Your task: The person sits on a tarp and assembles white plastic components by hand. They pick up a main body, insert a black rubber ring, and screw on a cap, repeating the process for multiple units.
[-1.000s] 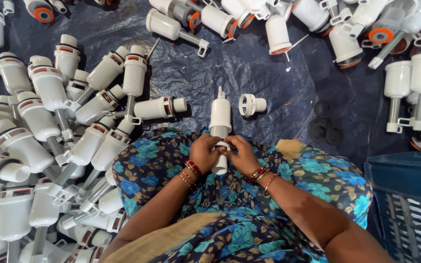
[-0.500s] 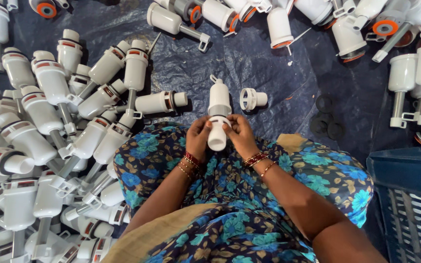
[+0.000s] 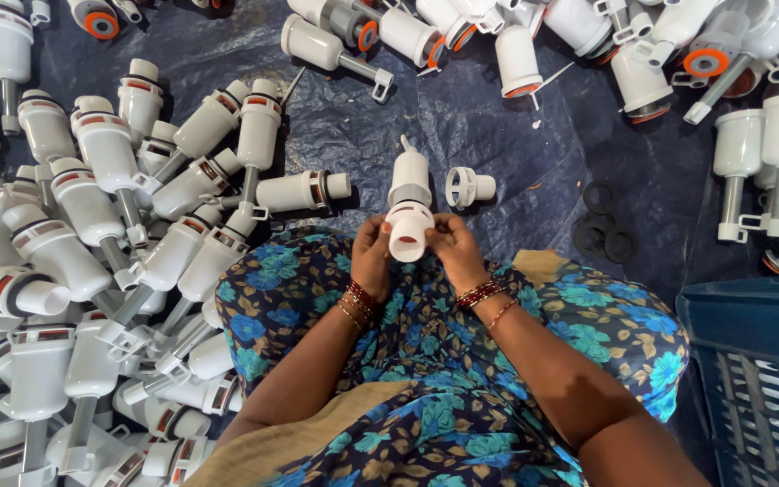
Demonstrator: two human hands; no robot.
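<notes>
Both my hands hold one white plastic valve body (image 3: 408, 203) over my lap, its open round end turned toward me and its narrow tip pointing away. My left hand (image 3: 371, 255) grips the left side of its wide collar. My right hand (image 3: 451, 250) grips the right side. A small white cap piece (image 3: 469, 187) lies on the dark blue sheet (image 3: 353, 135) just right of the held part. Red and gold bangles ring both wrists.
A large heap of white valve assemblies (image 3: 92, 252) fills the left side, and more with orange seals (image 3: 642, 54) lie along the top and right. Black rubber rings (image 3: 603, 225) sit on the sheet at right. A blue plastic crate (image 3: 759, 361) stands at lower right.
The valve body has been tipped up so its open end faces me, and my hands have shifted from its lower stem to the sides of its collar.
</notes>
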